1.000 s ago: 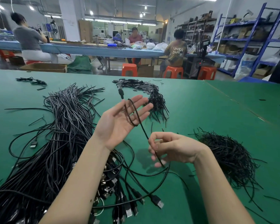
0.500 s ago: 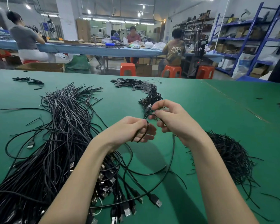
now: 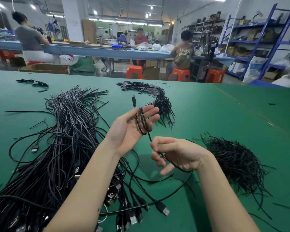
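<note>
One black cable (image 3: 142, 121) lies in two visible loops round the straight, extended fingers of the left hand (image 3: 127, 134), which is held palm up above the green worktop (image 3: 216, 118). One small plug (image 3: 134, 100) rises past the fingertips. The right hand (image 3: 177, 156), just below, pinches the cable's free run, which drops to one USB plug (image 3: 163, 210) lying on the worktop. At left lies one large bundle of cables (image 3: 60, 148). At right lies one big heap of short black ties (image 3: 233, 164), and farther back one smaller heap (image 3: 162, 104) and one pile of flat black pieces (image 3: 137, 85). Beyond the worktop stand three orange stools (image 3: 134, 72)
</note>
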`<state>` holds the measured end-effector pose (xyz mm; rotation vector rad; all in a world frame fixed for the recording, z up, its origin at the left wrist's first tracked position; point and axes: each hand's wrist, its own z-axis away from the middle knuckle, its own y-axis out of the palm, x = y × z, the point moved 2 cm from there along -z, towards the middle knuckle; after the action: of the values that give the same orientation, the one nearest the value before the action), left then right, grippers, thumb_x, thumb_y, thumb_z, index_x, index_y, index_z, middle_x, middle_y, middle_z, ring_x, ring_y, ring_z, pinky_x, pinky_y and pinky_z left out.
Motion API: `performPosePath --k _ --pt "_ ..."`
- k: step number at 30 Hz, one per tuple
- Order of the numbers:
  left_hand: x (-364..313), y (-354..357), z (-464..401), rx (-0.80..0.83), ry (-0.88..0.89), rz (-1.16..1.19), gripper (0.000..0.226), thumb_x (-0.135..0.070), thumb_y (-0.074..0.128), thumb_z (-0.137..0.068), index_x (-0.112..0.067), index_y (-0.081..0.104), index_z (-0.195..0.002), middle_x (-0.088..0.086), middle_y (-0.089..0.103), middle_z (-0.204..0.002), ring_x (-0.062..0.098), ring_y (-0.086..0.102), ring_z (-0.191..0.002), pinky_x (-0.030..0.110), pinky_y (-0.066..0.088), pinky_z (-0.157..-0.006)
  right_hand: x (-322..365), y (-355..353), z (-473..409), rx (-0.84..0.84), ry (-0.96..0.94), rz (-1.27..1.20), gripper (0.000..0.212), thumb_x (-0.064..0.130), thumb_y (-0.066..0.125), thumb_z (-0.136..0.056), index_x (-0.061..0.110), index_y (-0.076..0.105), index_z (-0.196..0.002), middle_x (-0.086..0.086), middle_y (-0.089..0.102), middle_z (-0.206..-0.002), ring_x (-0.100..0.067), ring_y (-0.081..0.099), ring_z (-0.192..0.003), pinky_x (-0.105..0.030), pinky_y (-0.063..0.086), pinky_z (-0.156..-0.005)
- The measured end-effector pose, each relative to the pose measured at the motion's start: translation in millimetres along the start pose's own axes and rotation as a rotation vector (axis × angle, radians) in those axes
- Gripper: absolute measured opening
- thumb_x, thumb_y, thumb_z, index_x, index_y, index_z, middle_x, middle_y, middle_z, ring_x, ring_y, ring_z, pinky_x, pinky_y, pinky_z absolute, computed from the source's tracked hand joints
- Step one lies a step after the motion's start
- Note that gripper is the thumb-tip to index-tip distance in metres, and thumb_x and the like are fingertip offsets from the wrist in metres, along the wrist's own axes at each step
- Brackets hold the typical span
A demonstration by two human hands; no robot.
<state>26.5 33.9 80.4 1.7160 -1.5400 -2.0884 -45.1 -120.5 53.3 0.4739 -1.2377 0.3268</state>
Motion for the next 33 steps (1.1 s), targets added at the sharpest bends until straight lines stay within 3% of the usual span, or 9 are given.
performPosePath --k 5,9,14,18,23,25,29,31,33 --pt "0 0 4 0.053 -0.029 -0.049 0.038 -0.027 0.046 -0.099 -0.012 0.080 -0.093 0.004 0.075 -0.101 0.011 0.064 -0.066 0.017 0.049 -0.060 -14 -17 3 -0.092 0.042 -0.057 0.015 0.011 0.058 -0.097 0.023 0.064 -0.090 0.000 0.051 -0.074 -0.011 0.045 -0.059 -0.022 0.050 -0.058" --pt "2 -2 7 0.113 -0.052 -0.276 0.035 -0.028 0.048 -0.097 -0.013 0.079 -0.089 0.009 0.074 -0.096 0.011 0.056 -0.057 0.016 0.044 -0.053 -5 -30 10 -0.432 0.096 0.269 0.007 0.016 0.065 -0.097 0.020 0.061 -0.100 0.001 0.057 -0.069 -0.009 0.037 -0.051 -0.021 0.032 -0.050" --pt "16 1 2 0.149 -0.139 -0.727 0.041 -0.024 0.035 -0.107 -0.002 0.069 -0.101 0.019 0.075 -0.102 0.017 0.061 -0.058 0.019 0.041 -0.053 26 -27 12 -0.806 -0.015 0.578 0.005 0.027 0.068 -0.092 0.026 0.063 -0.094 0.008 0.064 -0.059 -0.008 0.040 -0.048 -0.020 0.032 -0.047" --pt "21 2 -3 0.093 -0.133 -0.989 0.042 -0.022 0.032 -0.109 -0.001 0.067 -0.098 0.013 0.077 -0.093 0.020 0.065 -0.060 0.021 0.040 -0.053 39 -19 7 -0.822 -0.097 0.318 0.014 0.008 0.054 -0.098 0.021 0.059 -0.094 -0.003 0.066 -0.075 -0.007 0.047 -0.047 -0.017 0.035 -0.043" --pt "25 -2 -4 -0.005 -0.106 -1.323 0.043 -0.025 0.032 -0.107 -0.010 0.070 -0.095 -0.001 0.078 -0.091 0.020 0.074 -0.069 0.017 0.043 -0.055 45 -12 1 -0.881 -0.135 0.490 0.026 0.000 0.047 -0.092 0.021 0.061 -0.091 0.000 0.060 -0.066 -0.013 0.055 -0.053 -0.029 0.047 -0.057" --pt "27 -2 -6 -0.048 -0.050 -1.404 0.041 -0.028 0.033 -0.107 -0.013 0.070 -0.094 -0.005 0.077 -0.092 0.016 0.074 -0.067 0.015 0.043 -0.056 47 -6 -4 -0.873 -0.218 0.457 0.025 0.000 0.047 -0.094 0.020 0.061 -0.091 -0.001 0.061 -0.075 -0.009 0.059 -0.054 -0.029 0.050 -0.060" --pt "27 -4 -13 -0.194 0.096 -1.220 0.040 -0.023 0.033 -0.107 -0.014 0.069 -0.092 -0.005 0.076 -0.090 0.010 0.073 -0.068 0.025 0.050 -0.064 48 3 -10 -0.854 -0.334 0.259 0.030 -0.012 0.040 -0.093 0.012 0.058 -0.092 -0.007 0.059 -0.084 -0.017 0.064 -0.062 -0.035 0.059 -0.073" --pt "24 -7 -13 -0.296 0.154 -0.984 0.042 -0.019 0.034 -0.108 -0.015 0.068 -0.085 -0.008 0.073 -0.071 0.001 0.067 -0.059 0.015 0.049 -0.058 45 9 -11 -0.693 -0.322 0.124 0.029 -0.019 0.041 -0.093 0.005 0.057 -0.089 -0.014 0.060 -0.084 -0.017 0.064 -0.061 -0.027 0.062 -0.069" --pt "23 -9 -15 -0.342 0.141 -0.763 0.041 -0.020 0.034 -0.108 -0.012 0.070 -0.092 -0.007 0.075 -0.073 0.001 0.069 -0.064 0.012 0.050 -0.060 40 12 -11 -0.580 -0.291 0.097 0.026 -0.021 0.046 -0.092 0.001 0.059 -0.087 -0.018 0.062 -0.085 -0.018 0.065 -0.063 -0.025 0.062 -0.070"
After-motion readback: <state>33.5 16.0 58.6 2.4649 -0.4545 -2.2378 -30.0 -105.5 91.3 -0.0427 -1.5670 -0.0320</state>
